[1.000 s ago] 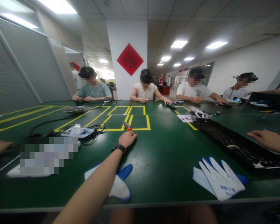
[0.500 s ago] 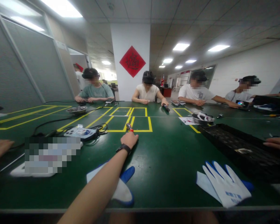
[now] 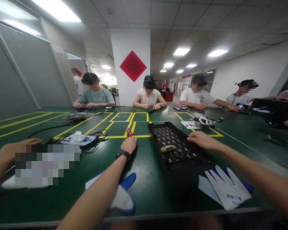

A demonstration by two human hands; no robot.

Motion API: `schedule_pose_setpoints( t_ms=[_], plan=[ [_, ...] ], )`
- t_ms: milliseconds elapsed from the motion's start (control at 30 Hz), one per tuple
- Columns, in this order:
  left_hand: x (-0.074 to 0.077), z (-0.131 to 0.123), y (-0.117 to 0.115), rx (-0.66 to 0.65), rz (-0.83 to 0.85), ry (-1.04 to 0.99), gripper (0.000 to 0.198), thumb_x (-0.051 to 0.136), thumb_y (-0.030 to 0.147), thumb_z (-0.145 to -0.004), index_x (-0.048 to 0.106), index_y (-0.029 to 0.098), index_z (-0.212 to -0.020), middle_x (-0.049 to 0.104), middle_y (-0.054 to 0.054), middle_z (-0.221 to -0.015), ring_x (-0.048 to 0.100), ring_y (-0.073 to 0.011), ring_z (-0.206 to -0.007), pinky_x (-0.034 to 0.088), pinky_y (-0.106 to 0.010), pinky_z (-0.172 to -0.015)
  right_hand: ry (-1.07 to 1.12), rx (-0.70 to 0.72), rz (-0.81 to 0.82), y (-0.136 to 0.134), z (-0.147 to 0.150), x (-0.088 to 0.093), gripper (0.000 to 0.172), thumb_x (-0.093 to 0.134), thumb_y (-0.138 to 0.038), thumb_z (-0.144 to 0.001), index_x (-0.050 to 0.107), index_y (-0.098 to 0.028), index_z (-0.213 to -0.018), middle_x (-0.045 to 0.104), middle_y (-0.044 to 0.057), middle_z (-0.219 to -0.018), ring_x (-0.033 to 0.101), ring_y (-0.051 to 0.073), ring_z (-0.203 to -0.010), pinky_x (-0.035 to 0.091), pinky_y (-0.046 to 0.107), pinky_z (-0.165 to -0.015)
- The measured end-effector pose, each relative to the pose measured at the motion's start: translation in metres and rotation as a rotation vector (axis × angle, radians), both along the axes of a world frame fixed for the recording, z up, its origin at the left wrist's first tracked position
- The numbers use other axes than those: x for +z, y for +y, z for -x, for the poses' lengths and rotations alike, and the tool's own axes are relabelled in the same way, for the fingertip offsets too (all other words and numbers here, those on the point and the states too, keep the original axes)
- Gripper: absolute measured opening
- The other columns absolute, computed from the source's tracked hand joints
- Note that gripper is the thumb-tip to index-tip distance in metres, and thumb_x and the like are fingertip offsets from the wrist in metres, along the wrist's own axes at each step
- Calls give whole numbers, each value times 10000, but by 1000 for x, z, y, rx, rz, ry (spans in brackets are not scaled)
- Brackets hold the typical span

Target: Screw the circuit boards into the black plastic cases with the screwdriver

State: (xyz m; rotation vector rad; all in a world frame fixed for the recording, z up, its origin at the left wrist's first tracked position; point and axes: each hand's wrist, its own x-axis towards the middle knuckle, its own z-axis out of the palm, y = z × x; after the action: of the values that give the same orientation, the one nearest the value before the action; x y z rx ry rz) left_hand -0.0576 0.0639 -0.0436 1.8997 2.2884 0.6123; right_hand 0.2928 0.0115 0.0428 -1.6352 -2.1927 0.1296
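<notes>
My left hand (image 3: 129, 145), with a dark band on its wrist, is closed around a screwdriver (image 3: 129, 132) with a red and dark handle. The handle points away from me, just above the green table. My right hand (image 3: 201, 139) grips the right edge of a black keyboard-like tray (image 3: 182, 156). Rows of small light-catching pieces fill the tray, and a small pale strip (image 3: 168, 148) lies across them. Under my left forearm is a white-and-blue glove (image 3: 123, 199). Another white glove (image 3: 230, 188) with blue print lies beside my right forearm.
A neighbour's hand (image 3: 24, 147) reaches in at the left beside a blurred-out white object (image 3: 8, 182). A pale device (image 3: 80, 139) with cables lies behind it. Metal bowls (image 3: 75, 116) stand farther back. Yellow tape (image 3: 110, 124) marks the table (image 3: 148, 185). Several people sit opposite.
My right hand has brought the black tray leftward, to the middle in front of me. The screwdriver in my left hand has turned. The neighbour's hand at the left has come farther in.
</notes>
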Motion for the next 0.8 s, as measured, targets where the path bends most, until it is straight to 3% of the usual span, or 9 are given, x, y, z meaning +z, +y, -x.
schedule_pose_setpoints(
  t_ms=[167, 267, 433, 533, 633, 733, 800],
  plan=[
    [0, 3, 0, -39, -27, -7, 403, 292, 367, -861, 621, 145, -792, 657, -156, -910, 626, -252, -860, 426, -281, -644, -109, 53, 43, 41, 70, -26, 292, 465, -222, -783, 602, -137, -540, 597, 61, -611, 516, 142, -602, 298, 237, -571],
    [-1, 4, 1, -63, -43, -12, 405, 275, 354, -866, 610, 149, -766, 660, -140, -872, 625, -236, -815, 406, -271, -604, -92, 12, 23, 50, 84, -43, 287, 441, -219, -800, 620, -127, -595, 629, 92, -695, 540, 153, -667, 308, 233, -606],
    [-2, 2, 4, -67, -93, -20, 402, 245, 331, -883, 581, 148, -764, 652, -131, -857, 609, -204, -770, 371, -259, -589, -55, -54, 4, 45, 84, -65, 304, 415, -254, -833, 618, -130, -643, 638, 96, -727, 551, 154, -685, 320, 231, -613],
    [3, -4, 1, -74, -144, -22, 396, 218, 328, -896, 554, 160, -772, 639, -108, -837, 588, -186, -736, 342, -258, -580, -44, -84, -9, 36, 83, -65, 346, 389, -313, -863, 608, -141, -657, 633, 92, -723, 553, 159, -683, 327, 239, -612],
    [14, -15, -10, -121, -280, 7, 392, 211, 357, -906, 524, 173, -760, 609, -76, -760, 550, -166, -682, 310, -257, -572, -3, -91, -112, 23, 85, -54, 393, 340, -416, -885, 613, -159, -766, 624, 99, -814, 550, 181, -762, 338, 262, -666],
    [27, -29, -27, -280, -428, 60, 385, 211, 385, -912, 495, 184, -748, 565, -41, -699, 501, -146, -633, 296, -255, -577, 255, 113, -240, 7, 94, -42, 351, 397, -469, -856, 596, -202, -965, 601, 57, -863, 529, 182, -818, 361, 285, -737],
    [35, -38, -40, -449, -473, 134, 351, 254, 389, -906, 481, 186, -731, 551, -33, -696, 492, -147, -653, 294, -255, -593, 551, 312, -153, 0, 102, -39, 359, 444, -446, -838, 536, -232, -1110, 588, 21, -864, 523, 151, -774, 393, 279, -740]
  ],
)
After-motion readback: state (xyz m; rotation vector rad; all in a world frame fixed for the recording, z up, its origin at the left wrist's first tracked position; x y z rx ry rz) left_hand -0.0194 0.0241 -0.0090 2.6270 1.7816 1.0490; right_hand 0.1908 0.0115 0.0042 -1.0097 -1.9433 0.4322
